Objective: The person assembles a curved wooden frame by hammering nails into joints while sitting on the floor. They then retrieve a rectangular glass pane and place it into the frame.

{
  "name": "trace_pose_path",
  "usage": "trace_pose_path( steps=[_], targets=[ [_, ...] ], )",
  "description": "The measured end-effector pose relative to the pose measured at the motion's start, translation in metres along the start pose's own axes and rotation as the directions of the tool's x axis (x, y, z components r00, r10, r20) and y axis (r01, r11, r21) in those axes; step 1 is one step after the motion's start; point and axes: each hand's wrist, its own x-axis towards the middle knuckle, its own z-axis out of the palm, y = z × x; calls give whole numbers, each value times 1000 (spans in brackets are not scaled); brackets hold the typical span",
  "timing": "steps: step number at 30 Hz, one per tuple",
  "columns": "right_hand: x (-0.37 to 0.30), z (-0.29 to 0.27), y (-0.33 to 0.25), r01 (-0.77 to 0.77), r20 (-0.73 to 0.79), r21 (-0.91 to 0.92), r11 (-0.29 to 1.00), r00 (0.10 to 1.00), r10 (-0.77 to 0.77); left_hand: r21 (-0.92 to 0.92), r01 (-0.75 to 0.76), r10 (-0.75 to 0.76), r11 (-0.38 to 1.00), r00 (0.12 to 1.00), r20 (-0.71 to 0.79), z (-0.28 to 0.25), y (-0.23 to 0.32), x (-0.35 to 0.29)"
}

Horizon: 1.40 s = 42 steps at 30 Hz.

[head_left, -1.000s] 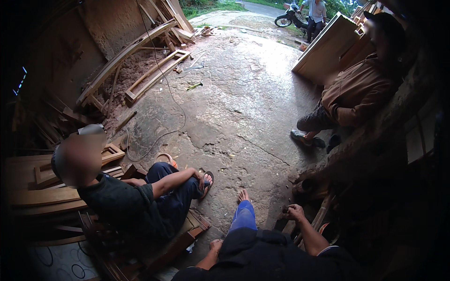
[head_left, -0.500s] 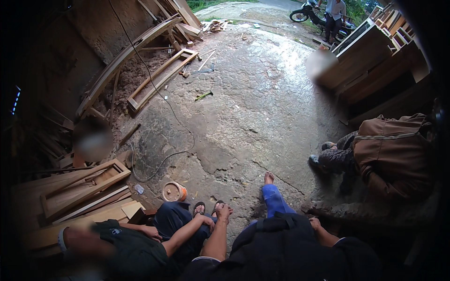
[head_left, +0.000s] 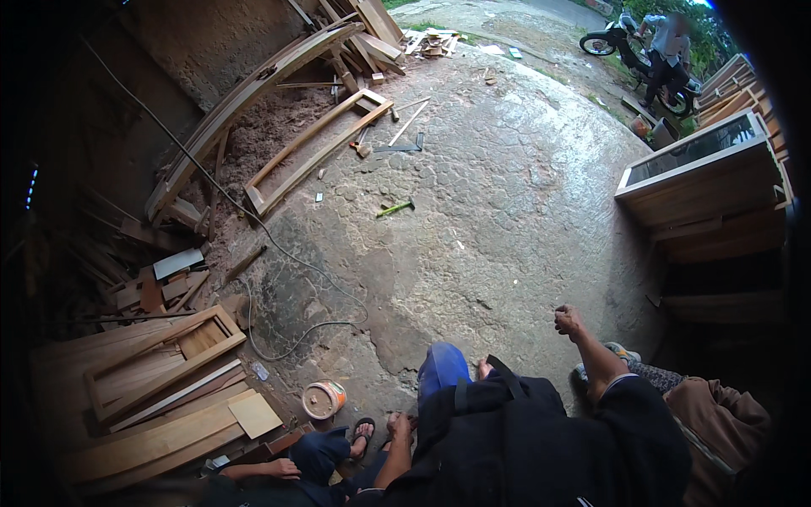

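Observation:
My right hand (head_left: 568, 320) is held out over the concrete floor to the right of my blue-clad leg (head_left: 443, 368). Its fingers are curled in, with nothing visible in them. Low beside my left thigh, my left hand (head_left: 400, 426) is closed, its fingers partly in shadow; I see no object in it. Close by on the left are a seated person's sandalled foot (head_left: 362, 437) and a round tub (head_left: 323, 399) with an orange and white side. A green-handled hammer (head_left: 395, 208) lies on the floor ahead, far from both hands.
Wooden frames (head_left: 165, 363) and boards are stacked at left. A long frame (head_left: 317, 152), a dark square (head_left: 404, 147) and a cable (head_left: 291, 245) lie farther off. Cabinets (head_left: 701, 198) stand at right, near a seated person in brown (head_left: 718, 414). Another person (head_left: 667, 55) stands beside a motorcycle (head_left: 629, 46).
The view has swung right. My right hand has gone from beside my thigh to out in front. My left hand sits lower, and the neighbour on the left shows less.

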Motion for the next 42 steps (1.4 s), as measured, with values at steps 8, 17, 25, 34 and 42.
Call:
trace_pose_path(
  steps=[8, 17, 25, 34, 42],
  targets=[
    [164, 124, -252, 237, 149, -59, 970, 963, -226, 252, 67, -46, 965, 995, -89, 92, 180, 112],
    [212, 183, -317, -86, 161, -154, 984, 981, 111, -253, -189, 202, 949, 979, 27, 198, 578, 269],
    [320, 265, -434, -380, 162, 91, 920, 918, 363, -159, -323, 345, 933, 927, 144, 303, 826, 367],
    [496, 350, -640, -403, 234, 191, 895, 904, 357, 289, 94, -57, 953, 989, -134, 310, 924, 471],
    [573, 375, -782, -454, 91, 384, 804, 885, 456, 327, -199, 206, 924, 978, 14, 387, 1151, 541]
  ],
)
